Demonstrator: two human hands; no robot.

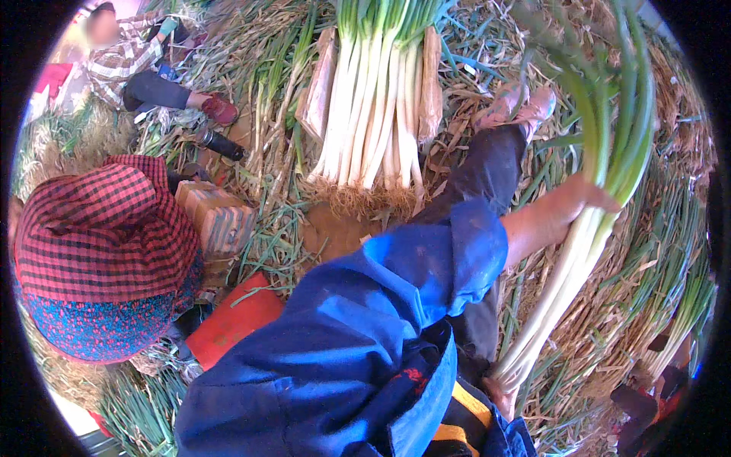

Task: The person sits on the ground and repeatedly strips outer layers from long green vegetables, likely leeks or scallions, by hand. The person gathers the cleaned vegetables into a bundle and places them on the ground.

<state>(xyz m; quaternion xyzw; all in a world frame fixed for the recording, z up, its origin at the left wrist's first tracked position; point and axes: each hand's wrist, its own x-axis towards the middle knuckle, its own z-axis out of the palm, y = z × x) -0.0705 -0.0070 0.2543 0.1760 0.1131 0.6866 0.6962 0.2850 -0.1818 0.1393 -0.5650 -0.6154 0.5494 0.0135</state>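
Note:
A few long Welsh onions (562,291) with white shafts and green leaves slant across my right side. My left hand (582,197), at the end of a blue sleeve, is closed around them where white turns to green. Lower down, my right hand (501,394) grips their root end, partly hidden by the shafts and my clothing. Beyond my left arm lies a thick bundle of Welsh onions (374,108), roots towards me. It rests between two upright, tape-wrapped blocks, the left block (320,85) and the right block (431,85).
A person in a checked headscarf (108,228) is close on my left, near a taped block (220,220) and a red sheet (237,320). Another person (125,68) sits at far left. Loose onions and dry leaves (634,274) cover the ground. A dark cylinder (221,144) lies there.

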